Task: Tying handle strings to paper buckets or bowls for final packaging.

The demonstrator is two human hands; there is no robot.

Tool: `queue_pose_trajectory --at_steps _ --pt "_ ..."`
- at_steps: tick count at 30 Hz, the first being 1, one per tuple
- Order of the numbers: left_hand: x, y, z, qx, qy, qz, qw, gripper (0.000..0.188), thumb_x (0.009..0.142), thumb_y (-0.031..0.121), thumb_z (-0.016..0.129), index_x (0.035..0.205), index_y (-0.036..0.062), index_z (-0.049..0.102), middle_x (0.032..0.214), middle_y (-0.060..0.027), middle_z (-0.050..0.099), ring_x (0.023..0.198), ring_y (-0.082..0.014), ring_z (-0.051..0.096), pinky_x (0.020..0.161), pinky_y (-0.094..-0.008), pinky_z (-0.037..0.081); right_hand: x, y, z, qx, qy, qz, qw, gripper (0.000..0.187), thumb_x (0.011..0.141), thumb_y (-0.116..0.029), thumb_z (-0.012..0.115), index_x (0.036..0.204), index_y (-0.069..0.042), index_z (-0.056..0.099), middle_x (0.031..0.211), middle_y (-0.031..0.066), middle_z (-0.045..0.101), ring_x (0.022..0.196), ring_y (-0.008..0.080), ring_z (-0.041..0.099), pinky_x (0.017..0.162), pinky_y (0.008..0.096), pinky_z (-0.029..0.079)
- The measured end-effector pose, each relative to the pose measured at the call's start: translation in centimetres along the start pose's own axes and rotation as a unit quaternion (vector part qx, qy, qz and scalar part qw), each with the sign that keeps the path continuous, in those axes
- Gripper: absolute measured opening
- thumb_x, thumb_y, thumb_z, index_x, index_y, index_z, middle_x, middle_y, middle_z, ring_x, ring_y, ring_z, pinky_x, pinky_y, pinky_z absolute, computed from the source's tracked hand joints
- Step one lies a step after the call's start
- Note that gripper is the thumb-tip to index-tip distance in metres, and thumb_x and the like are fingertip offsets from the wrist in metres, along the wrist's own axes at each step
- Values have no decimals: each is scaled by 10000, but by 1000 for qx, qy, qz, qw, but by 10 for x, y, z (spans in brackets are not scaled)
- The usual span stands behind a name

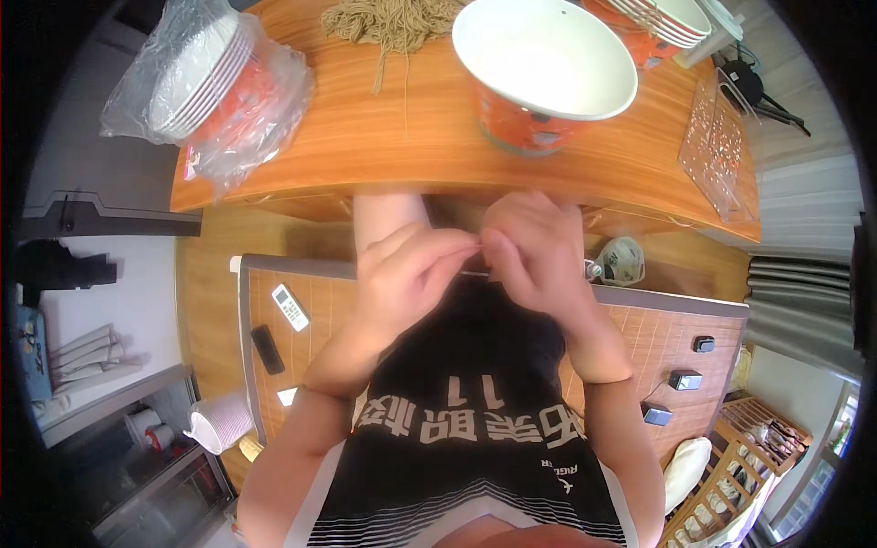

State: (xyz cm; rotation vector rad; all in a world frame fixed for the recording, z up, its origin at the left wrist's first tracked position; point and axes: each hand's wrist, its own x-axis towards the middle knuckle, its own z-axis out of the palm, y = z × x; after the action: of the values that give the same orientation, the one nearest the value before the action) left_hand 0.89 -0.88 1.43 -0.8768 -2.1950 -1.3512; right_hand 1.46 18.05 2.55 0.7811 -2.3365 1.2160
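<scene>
My left hand point(411, 274) and my right hand point(534, 251) meet in front of my lap, just below the table's near edge. Thumb and fingers of the left are pinched together, with their tips against the right hand's. Curled fingers close the right hand, its thumb pressed on them. Whatever is between the fingertips is too small to make out. Beyond my hands, a large paper bucket point(548, 114), white inside and orange-red outside, stands on the wooden table point(384, 151). A tangle of tan string point(393, 23) lies at the back, one strand trailing toward me.
Stacked paper buckets in a clear plastic bag point(219, 91) are at the table's left; another stack point(671, 23) is back right. A speckled clear panel point(717, 146) lies at the right edge. On the mat beside me are a white remote point(290, 308) and a black phone point(268, 349).
</scene>
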Motion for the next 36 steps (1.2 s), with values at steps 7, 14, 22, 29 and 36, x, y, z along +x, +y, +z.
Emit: queue_pose_trajectory --at_steps 7,14,22,29,36 --pt "26 -4 8 37 77 56 995 150 790 -80 787 897 15 741 627 -9 574 528 -61 485 488 -223 367 5 -4 -12 210 47 248 945 268 987 -83 564 737 12 540 647 113 514 611 298 521 596 381 409" --pt "50 -14 42 -33 161 -122 979 104 840 30 789 912 40 715 713 -108 644 525 -160 537 495 -280 429 48 9 -77 -245 170 -60 953 51 888 -92 663 930 -67 678 874 61 673 868 293 628 903 427 435" --pt "66 -19 61 8 162 -65 985 95 847 16 765 908 37 696 711 -123 640 540 -217 553 511 -328 444 61 27 -87 -280 -18 -34 959 174 881 -161 687 1042 -129 744 923 93 733 936 279 688 1147 501 341" --pt "67 -16 59 19 156 -69 985 96 843 6 758 899 36 686 693 -139 618 534 -223 548 500 -334 433 60 26 -75 -259 -24 -2 965 124 859 -170 694 948 -110 757 828 101 725 873 290 691 1119 487 386" --pt "67 -14 58 19 153 -72 985 99 841 -2 754 892 31 676 657 -124 573 517 -201 510 488 -333 410 63 26 -70 -249 -14 -1 968 111 860 -177 693 913 -100 754 814 105 723 834 293 689 1094 469 405"
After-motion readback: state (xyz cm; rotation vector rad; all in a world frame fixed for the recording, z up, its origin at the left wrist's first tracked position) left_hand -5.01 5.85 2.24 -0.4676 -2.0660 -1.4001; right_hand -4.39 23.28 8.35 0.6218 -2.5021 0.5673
